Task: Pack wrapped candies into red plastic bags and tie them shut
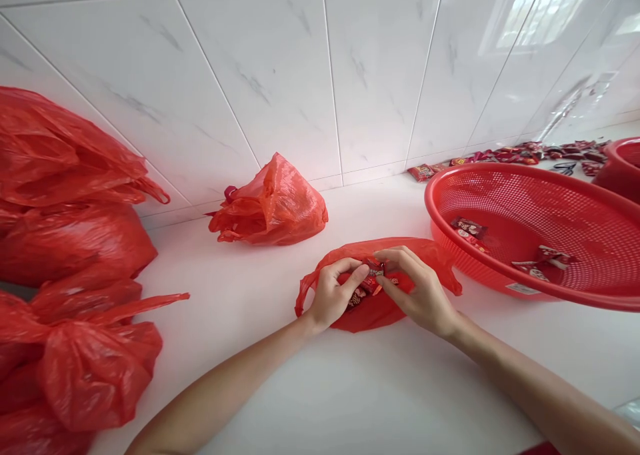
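A red plastic bag [390, 316] lies spread on the white counter with its mouth open, and several small wrapped snack packets [356, 299] rest in it. Over the bag, my left hand [334, 291] pinches the left end of a dark red snack packet [375, 268] between thumb and fingers. My right hand [420, 295] grips the same packet from the right, thumb below and fingers above. The fingertips partly cover the packet.
To the right stands a red mesh basket [500, 285] with a few packets inside. More packets [520, 153] line the wall behind it, near another red basket [623, 168]. Filled, tied red bags [100, 368] are piled at the left. A crumpled red bag [280, 208] sits near the tiled wall.
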Demonstrator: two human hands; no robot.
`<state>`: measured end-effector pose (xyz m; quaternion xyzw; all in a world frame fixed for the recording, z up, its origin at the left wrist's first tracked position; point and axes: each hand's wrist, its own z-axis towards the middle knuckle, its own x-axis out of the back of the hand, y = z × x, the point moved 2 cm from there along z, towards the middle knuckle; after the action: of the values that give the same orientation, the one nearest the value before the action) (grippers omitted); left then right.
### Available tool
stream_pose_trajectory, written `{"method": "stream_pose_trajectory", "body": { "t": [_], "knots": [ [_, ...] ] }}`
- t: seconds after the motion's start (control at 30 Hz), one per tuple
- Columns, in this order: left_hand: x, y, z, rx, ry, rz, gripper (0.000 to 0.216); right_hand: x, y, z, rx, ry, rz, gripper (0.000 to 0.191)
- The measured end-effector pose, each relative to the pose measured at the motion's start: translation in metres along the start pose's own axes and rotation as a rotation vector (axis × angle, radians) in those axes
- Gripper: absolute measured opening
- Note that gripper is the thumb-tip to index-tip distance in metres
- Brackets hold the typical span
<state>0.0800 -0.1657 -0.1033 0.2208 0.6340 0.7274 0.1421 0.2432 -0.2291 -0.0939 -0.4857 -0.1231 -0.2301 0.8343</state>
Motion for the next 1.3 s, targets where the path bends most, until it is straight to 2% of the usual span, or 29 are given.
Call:
{"method": "stream_pose_trajectory", "body": {
  "t": [0.17, 0.27, 0.37, 0.6, 0.77, 0.93, 1.1, 1.3],
  "knots": [
    [0.001, 0.007, -0.003, -0.138, 0.075, 0.127, 0.028, 0.002, 0.001, 0.003, -0.220, -0.011, 0.262, 0.024],
    [0.001, 0.008, -0.005, -0.141, 0.099, 0.141, 0.030, 0.001, 0.003, 0.006, -0.343, -0.093, 0.478, 0.027],
    [0.002, 0.006, -0.005, -0.103, 0.083, 0.103, 0.029, 0.001, 0.003, 0.008, -0.401, -0.127, 0.602, 0.028],
    [0.000, 0.003, -0.005, -0.036, 0.016, -0.032, 0.023, 0.002, 0.001, 0.007, -0.425, -0.163, 0.593, 0.025],
    [-0.001, 0.003, -0.004, 0.029, 0.031, -0.139, 0.024, 0.004, 0.001, 0.007, -0.447, -0.146, 0.633, 0.027],
    [-0.003, 0.004, -0.007, 0.046, 0.057, -0.132, 0.025, 0.003, -0.002, 0.008, -0.475, -0.105, 0.610, 0.031],
    [-0.005, 0.008, -0.010, 0.067, 0.060, -0.129, 0.026, 0.002, -0.005, 0.007, -0.507, -0.158, 0.605, 0.036],
    [-0.005, 0.009, -0.008, 0.119, 0.058, -0.228, 0.026, 0.005, -0.008, 0.006, -0.485, -0.147, 0.651, 0.033]
  ]
}}
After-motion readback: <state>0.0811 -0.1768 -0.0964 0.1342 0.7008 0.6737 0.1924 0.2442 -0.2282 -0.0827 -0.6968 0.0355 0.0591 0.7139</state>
